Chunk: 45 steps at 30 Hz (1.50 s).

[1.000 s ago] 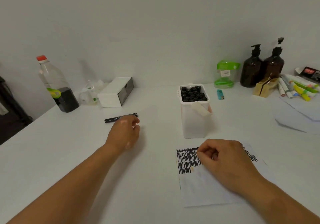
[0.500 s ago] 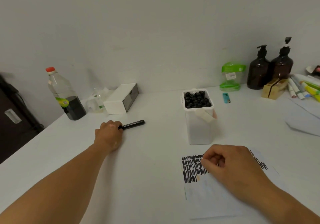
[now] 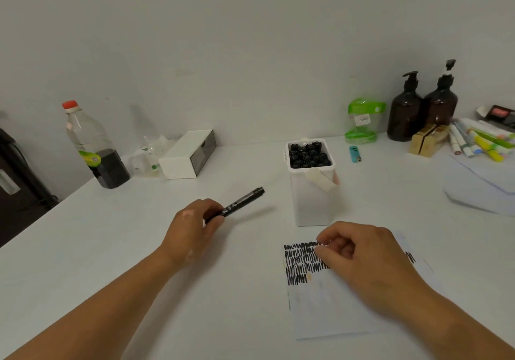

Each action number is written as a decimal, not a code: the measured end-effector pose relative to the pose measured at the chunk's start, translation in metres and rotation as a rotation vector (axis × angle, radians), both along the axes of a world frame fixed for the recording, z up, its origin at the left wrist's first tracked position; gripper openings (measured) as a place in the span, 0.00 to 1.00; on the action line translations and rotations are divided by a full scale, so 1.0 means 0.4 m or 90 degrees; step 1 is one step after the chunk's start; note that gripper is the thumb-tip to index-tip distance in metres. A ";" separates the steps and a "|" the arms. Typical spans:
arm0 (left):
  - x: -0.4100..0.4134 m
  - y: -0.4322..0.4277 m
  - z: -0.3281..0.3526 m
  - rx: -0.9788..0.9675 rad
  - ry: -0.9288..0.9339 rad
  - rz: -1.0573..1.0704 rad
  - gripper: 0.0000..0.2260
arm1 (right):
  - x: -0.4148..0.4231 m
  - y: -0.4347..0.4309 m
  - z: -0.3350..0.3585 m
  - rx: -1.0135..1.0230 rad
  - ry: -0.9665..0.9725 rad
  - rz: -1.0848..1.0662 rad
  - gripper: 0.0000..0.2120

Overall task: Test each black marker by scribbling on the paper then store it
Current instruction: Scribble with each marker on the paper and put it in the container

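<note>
- Landmark: the white tub [image 3: 312, 200] stands upright on the bench [image 3: 111, 248], packed with stored black markers [image 3: 308, 154], caps up. A cream handle [image 3: 320, 180] hangs down its front face.
- Left hand [image 3: 192, 231]: left of the tub and slightly nearer the person. Its fingers are curled round one end of a black marker [image 3: 242, 202]. The marker's free end angles up toward the tub, clear of the bench, and its shadow falls on the surface below.
- Right hand [image 3: 362, 256]: directly in front of the tub, resting on the paper [image 3: 334, 312]. Its fingers are curled tight. Whether they pinch anything cannot be told.
- Obstruction: the right hand covers the middle of the black scribbles [image 3: 301, 262], leaving rows exposed at its left and a few strokes at its right.
- Behind the tub to the right: a blue lighter [image 3: 354, 154], a green container [image 3: 362, 121], two amber pump bottles [image 3: 407, 114], gold boxes [image 3: 427, 139], coloured pens [image 3: 485, 142] and loose sheets [image 3: 482, 184].
- Behind the tub to the left: a white box [image 3: 189, 154] and a plastic bottle [image 3: 94, 147] holding dark liquid.
</note>
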<state>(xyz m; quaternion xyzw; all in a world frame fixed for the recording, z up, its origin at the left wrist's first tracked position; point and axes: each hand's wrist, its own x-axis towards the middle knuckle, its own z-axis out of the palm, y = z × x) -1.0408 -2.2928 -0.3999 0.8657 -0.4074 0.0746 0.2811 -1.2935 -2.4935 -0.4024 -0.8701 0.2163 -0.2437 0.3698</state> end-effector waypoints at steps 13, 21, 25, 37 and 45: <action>-0.277 -0.103 0.035 -0.056 0.062 -0.280 0.08 | 0.004 0.020 0.022 0.342 -0.148 0.075 0.04; -0.306 -0.132 0.014 -0.049 0.059 -0.354 0.10 | 0.007 0.029 0.022 0.378 -0.158 0.113 0.07; -0.316 -0.118 -0.007 -0.049 0.059 -0.338 0.14 | 0.016 0.047 0.014 0.360 -0.132 0.125 0.10; -0.314 -0.103 -0.006 -0.049 0.040 -0.327 0.15 | 0.009 0.057 0.027 0.333 -0.136 0.165 0.11; -0.269 -0.090 -0.031 0.077 0.037 -0.292 0.34 | -0.011 -0.009 0.093 0.386 -0.179 0.055 0.06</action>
